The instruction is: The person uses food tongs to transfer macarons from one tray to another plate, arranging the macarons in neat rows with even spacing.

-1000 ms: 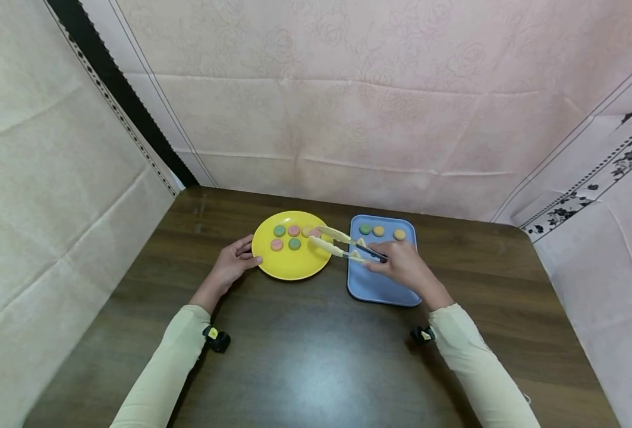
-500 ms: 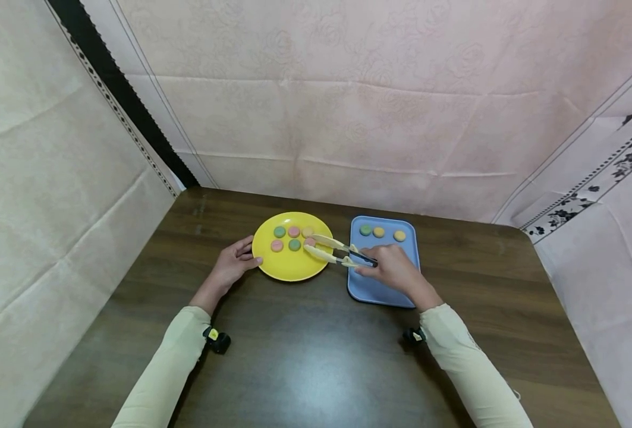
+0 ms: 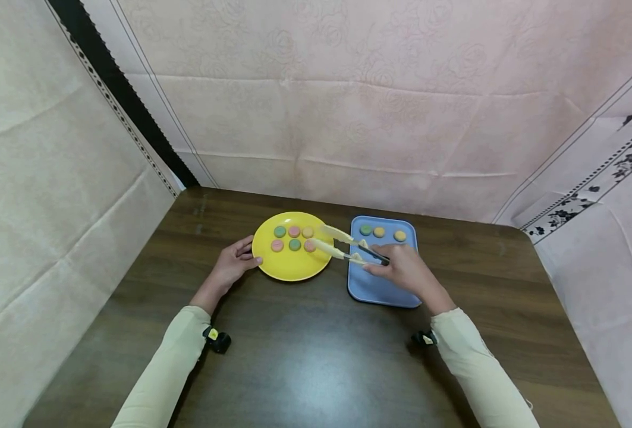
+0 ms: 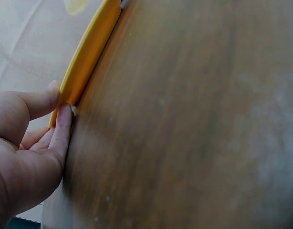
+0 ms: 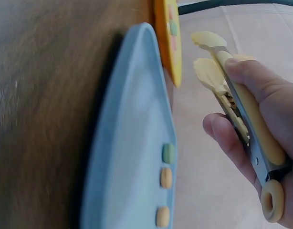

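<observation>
In the head view my left hand (image 3: 229,266) holds the left rim of a round yellow plate (image 3: 292,268). The left wrist view has the thumb above the rim and fingers beneath it. My right hand (image 3: 399,266) grips cream-coloured tongs (image 5: 255,121). Their two tips stand apart over the plate's right side, nothing between them. Several small macarons, pink, green and pale yellow, lie in two rows on the plate; a pink macaron (image 3: 309,245) at the front row's right end lies nearest the tips. Under the right hand is a blue tray (image 3: 376,290).
On the tray's far side sit a green macaron (image 3: 365,230) and two yellow ones, one of them a yellow macaron (image 3: 399,235) near the right corner. The brown wooden table (image 3: 316,351) ends at a pale cloth backdrop (image 3: 348,131).
The tongs lowered a pink macaron onto the front row's right end, then spread and drew back to the right. The macaron stays on the plate. My left hand keeps its place.
</observation>
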The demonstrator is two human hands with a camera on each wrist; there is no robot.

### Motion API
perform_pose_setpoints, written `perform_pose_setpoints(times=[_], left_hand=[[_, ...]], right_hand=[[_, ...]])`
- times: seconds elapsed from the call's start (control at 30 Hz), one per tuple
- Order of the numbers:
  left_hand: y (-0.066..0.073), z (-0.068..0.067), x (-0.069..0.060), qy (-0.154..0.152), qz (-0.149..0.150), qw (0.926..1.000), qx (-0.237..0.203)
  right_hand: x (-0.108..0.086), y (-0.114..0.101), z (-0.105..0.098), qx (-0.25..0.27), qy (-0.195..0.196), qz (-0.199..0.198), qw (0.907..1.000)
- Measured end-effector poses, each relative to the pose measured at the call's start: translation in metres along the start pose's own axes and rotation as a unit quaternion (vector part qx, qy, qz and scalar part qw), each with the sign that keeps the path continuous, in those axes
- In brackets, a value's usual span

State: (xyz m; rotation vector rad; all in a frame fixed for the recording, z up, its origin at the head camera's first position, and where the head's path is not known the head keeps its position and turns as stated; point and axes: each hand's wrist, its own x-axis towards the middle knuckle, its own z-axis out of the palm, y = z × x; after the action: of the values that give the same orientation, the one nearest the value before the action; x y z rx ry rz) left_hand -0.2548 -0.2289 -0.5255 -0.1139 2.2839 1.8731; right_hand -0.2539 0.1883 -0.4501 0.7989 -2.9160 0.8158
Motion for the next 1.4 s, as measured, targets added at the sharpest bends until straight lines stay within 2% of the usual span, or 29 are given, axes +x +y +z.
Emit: perform_pose_setpoints(times=[0.23, 0.57, 0.7, 0.93, 1.4], left_hand=[[0.001, -0.001, 0.000, 0.000, -0.004, 1.0000, -0.002], [-0.001, 0.000, 0.000, -0.002, -0.006, 1.0000, -0.008], [-0.002, 0.000, 0.001, -0.001, -0.002, 1.0000, -0.006], [-0.001, 0.000, 0.001, -0.001, -0.003, 1.0000, -0.007], [-0.002, 0.000, 0.001, -0.002, -0.007, 1.0000, -0.004]], right_hand=[[-0.020, 0.017, -0.029, -0.020, 0.076, 0.012, 0.9968], [-0.054, 0.057, -0.057, -0.069, 0.116, 0.056, 0.9893], [-0.066, 0.072, -0.065, -0.080, 0.111, 0.085, 0.9869], [-0.078, 0.090, -0.069, -0.101, 0.101, 0.093, 0.9854], [-0.079, 0.107, -0.062, -0.098, 0.055, 0.114, 0.9871]])
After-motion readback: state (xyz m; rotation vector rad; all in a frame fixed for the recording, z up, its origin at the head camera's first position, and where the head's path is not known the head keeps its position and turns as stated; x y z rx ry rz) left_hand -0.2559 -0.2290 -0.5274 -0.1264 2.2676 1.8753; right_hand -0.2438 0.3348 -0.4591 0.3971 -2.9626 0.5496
